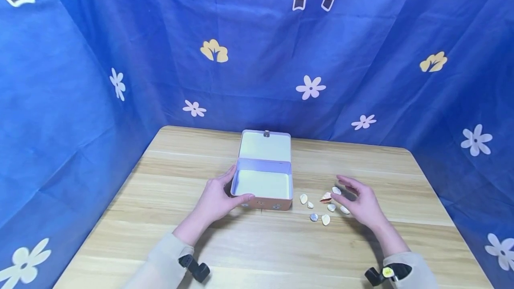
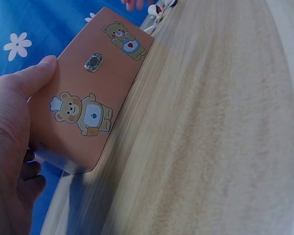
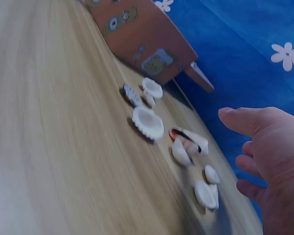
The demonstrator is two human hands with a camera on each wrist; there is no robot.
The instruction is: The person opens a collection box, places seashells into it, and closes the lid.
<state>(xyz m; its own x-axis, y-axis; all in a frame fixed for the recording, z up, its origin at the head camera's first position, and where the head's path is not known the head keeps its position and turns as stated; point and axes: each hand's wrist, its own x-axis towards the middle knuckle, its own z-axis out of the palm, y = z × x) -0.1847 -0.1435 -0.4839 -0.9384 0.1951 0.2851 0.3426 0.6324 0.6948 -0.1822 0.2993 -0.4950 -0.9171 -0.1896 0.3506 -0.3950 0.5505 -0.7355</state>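
- The left hand holds the left end of the box, its thumb laid along the front wall and its fingers about the left side
- The box sits upright on the bench between the two hands, touching the left one, its lid swung back on the far side
- Just right of the box lie the shells in a loose scatter, reaching from near its right end to beneath the right hand
- The right hand hangs over the rightmost shells, thumb and fingers parted wide and clear of them in the right wrist view
- Blue cloth hangs at left, behind and at right, softly creased and printed with white flowers and yellow plant shapes
- The bench has rounded far corners and pale wood grain running mostly from side to side
- The box is rectangular and smooth, orange-brown outside with printed bears, whitish within, with a metallic latch on the lid's far edge
- Among the shells, left to right, come white ones, a grey-blue striped one, a longer pointed one with a reddish opening and more white ones; a larger white one has a ribbed, scalloped edge
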